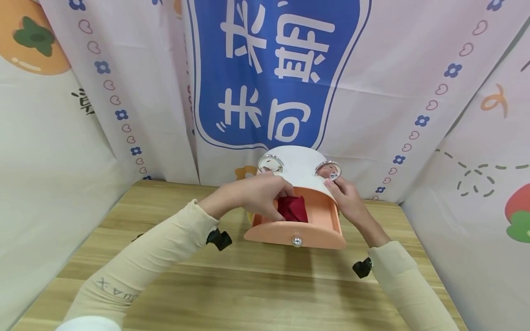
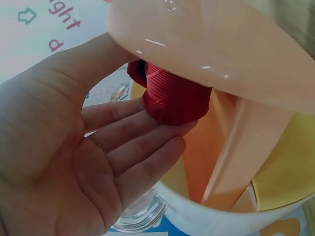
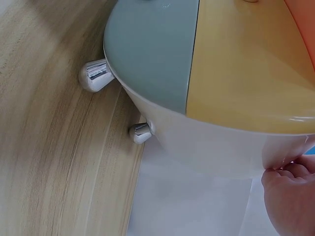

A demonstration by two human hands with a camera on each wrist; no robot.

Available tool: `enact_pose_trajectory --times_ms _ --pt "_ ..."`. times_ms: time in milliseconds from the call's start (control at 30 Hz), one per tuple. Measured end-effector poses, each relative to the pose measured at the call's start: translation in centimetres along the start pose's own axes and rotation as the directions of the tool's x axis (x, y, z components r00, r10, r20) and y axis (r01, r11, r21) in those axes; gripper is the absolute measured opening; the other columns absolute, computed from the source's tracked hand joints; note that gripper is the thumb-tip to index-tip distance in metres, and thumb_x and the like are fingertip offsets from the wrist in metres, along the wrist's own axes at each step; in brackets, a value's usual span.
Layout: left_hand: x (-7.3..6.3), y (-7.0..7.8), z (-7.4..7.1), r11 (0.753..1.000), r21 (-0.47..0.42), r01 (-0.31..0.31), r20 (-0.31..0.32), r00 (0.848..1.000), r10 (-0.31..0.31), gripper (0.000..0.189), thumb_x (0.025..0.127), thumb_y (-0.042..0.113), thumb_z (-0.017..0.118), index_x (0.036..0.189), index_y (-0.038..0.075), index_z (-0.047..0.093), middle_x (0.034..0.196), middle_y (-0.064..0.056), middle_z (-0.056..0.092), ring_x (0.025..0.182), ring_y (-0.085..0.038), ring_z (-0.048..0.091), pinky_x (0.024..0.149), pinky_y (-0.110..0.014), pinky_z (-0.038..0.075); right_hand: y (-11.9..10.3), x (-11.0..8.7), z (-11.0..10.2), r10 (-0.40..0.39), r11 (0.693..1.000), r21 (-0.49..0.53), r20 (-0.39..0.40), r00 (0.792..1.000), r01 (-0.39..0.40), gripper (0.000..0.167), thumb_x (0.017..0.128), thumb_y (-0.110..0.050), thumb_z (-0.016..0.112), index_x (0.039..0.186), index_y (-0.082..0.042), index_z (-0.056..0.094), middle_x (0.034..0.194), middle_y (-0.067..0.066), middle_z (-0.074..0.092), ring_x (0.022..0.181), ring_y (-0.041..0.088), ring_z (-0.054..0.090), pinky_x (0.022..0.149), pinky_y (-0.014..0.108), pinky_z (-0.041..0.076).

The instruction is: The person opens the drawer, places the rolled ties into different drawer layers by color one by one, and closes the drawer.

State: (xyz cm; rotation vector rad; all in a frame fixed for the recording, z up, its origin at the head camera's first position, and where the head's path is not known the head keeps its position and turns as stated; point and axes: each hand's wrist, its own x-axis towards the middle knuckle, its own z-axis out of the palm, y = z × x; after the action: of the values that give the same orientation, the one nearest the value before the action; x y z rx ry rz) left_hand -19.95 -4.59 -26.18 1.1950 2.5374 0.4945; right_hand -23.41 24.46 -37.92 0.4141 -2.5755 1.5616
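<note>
A small white drawer cabinet stands at the back of the table with its upper orange drawer pulled out. Inside that drawer is a rolled piece of dark red ribbed cloth. My left hand reaches in from the left, thumb at one side of the cloth and fingers at the other. From the left wrist, the fingers lie along the red cloth, while the drawer front hides the thumb tip. My right hand holds the cabinet's right side near the top, fingers curled against the white wall.
Two clear round rings stick up from the cabinet top. Below the orange drawer are a yellow drawer and a grey-green one. Silver feet support the cabinet on the wooden table. Printed cloth hangs close behind.
</note>
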Motion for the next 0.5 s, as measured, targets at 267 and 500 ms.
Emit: enact_pose_trajectory --times_ms 267,500 --pt "0.54 -0.40 0.84 1.000 -0.024 -0.006 0.004 1.000 0.006 0.039 0.087 0.031 0.088 0.118 0.012 0.073 0.098 0.004 0.076 0.088 -0.013 0.066 0.082 -0.025 0.056 0.10 0.04 0.14 0.006 1.000 0.011 0.001 1.000 -0.006 0.056 0.111 -0.041 0.047 0.148 0.001 0.053 0.142 0.028 0.060 0.123 0.043 0.065 0.101 0.055 0.057" --pt "0.30 -0.07 0.60 1.000 -0.010 -0.002 -0.012 1.000 0.002 0.043 0.087 0.030 0.088 0.122 0.011 0.073 0.106 0.002 0.078 0.100 -0.020 0.071 0.086 -0.027 0.057 0.17 0.11 0.16 0.009 1.000 0.011 0.002 1.000 -0.009 0.057 0.111 -0.042 0.047 0.149 0.000 0.052 0.145 0.028 0.059 0.125 0.045 0.065 0.101 0.057 0.056"
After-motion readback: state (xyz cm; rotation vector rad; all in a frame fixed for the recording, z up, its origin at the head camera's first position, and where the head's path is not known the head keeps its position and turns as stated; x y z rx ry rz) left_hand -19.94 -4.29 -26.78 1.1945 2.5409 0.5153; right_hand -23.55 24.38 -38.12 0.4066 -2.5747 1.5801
